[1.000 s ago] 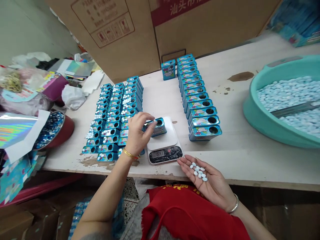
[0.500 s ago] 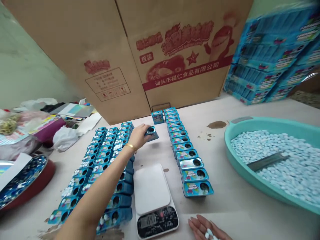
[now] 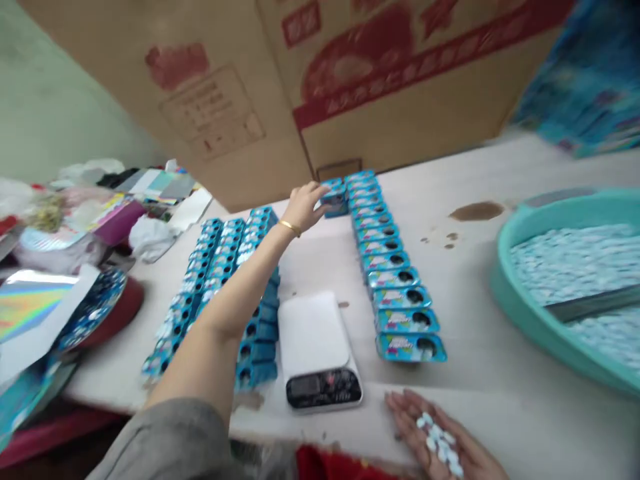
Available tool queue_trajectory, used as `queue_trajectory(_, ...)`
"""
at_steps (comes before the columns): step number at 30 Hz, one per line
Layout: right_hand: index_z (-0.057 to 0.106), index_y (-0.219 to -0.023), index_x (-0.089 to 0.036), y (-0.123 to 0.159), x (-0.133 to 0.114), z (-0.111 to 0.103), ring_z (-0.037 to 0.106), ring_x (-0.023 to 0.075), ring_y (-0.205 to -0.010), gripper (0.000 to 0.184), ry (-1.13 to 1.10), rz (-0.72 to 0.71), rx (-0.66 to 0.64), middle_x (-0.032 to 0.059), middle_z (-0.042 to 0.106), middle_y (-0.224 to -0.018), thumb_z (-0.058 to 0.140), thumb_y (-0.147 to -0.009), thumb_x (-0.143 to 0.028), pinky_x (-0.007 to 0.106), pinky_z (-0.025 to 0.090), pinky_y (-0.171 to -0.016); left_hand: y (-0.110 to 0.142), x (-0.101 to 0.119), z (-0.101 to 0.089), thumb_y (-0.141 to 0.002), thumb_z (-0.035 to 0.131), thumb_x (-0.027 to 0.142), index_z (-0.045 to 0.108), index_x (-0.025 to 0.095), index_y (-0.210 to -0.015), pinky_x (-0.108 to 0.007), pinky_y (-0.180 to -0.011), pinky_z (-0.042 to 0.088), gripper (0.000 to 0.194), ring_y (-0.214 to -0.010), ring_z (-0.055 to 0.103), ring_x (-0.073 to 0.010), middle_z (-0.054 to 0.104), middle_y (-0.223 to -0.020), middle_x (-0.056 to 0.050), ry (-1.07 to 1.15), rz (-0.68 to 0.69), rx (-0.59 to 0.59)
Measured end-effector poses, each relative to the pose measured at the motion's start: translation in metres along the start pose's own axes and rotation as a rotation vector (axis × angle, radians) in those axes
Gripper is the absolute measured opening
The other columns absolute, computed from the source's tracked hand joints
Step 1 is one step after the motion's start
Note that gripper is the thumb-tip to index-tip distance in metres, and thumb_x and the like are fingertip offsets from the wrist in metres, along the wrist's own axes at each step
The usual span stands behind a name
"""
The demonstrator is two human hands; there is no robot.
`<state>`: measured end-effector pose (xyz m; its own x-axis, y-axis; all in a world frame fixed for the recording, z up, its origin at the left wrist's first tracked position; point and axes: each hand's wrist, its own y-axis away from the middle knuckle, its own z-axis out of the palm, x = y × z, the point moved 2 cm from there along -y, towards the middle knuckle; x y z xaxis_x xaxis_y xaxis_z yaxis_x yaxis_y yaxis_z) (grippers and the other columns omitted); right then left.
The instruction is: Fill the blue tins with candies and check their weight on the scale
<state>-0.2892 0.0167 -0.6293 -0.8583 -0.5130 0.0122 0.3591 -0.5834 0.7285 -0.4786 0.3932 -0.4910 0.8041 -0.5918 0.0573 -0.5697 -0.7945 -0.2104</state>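
Note:
My left hand reaches far across the table, thumb and fingers at the left side of a small blue candy tin beside the far end of a row of tins. Blur hides part of that grip. Palm up near the front edge, my right hand cups several pale blue candies. Between the arms lies a white kitchen scale with nothing on its plate. Three columns of blue tins, many topped with candies, are partly hidden behind my left forearm.
A turquoise basin of pale blue candies with a metal scoop stands at right. Large cardboard boxes line the back, with stacked blue packages at far right. A red bowl, papers and bags crowd the left.
My left hand has carried the tin further back and right, up to the row's far end. More of my right palm and its candies shows. The view has tilted down.

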Motion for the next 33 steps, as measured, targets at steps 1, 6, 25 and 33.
queue_trajectory(1,0.073,-0.093,-0.013,0.007,0.0,0.002,0.066,0.0241,-0.105,0.024,-0.02,-0.001,0.049,0.0119,0.071,-0.11,0.07,-0.069,-0.018,0.029,0.058,-0.088,0.028,0.005,-0.017,-0.09,0.051,0.033,0.052,0.018,-0.122,-0.038,-0.098,0.032,0.036,-0.116,0.047,-0.0234,0.054,-0.124,-0.011,0.037,0.035,0.003)
queue_trajectory(6,0.071,-0.099,-0.012,0.024,0.003,0.018,0.065,0.0245,-0.108,0.026,0.054,0.021,0.208,0.0155,0.068,-0.116,0.055,-0.078,-0.012,0.03,0.058,-0.087,0.207,0.046,-0.094,-0.086,0.055,0.042,0.055,0.021,-0.103,-0.035,-0.092,0.038,0.027,-0.103,0.053,-0.0199,0.06,-0.108,-0.007,0.149,0.056,-0.156)
queue_trajectory(25,0.068,-0.098,-0.006,0.048,0.047,0.022,0.06,0.0252,-0.115,0.02,0.201,0.012,-0.012,0.0158,0.071,-0.108,0.057,-0.083,-0.012,0.031,0.055,-0.094,0.345,0.099,-0.082,-0.088,0.054,0.029,0.061,0.021,-0.079,-0.044,-0.088,0.039,0.014,-0.106,0.054,-0.0256,0.06,-0.115,-0.008,-0.193,-0.09,-0.09)
queue_trajectory(33,0.068,-0.098,-0.007,0.044,0.051,0.028,0.061,0.0249,-0.113,0.02,0.229,0.021,-0.061,0.0161,0.071,-0.108,0.061,-0.082,-0.016,0.031,0.054,-0.094,0.247,0.122,-0.091,-0.092,0.047,0.033,0.061,0.016,-0.086,-0.032,-0.073,0.046,0.023,-0.088,0.057,-0.0192,0.057,-0.111,-0.011,-0.105,0.147,-0.081)
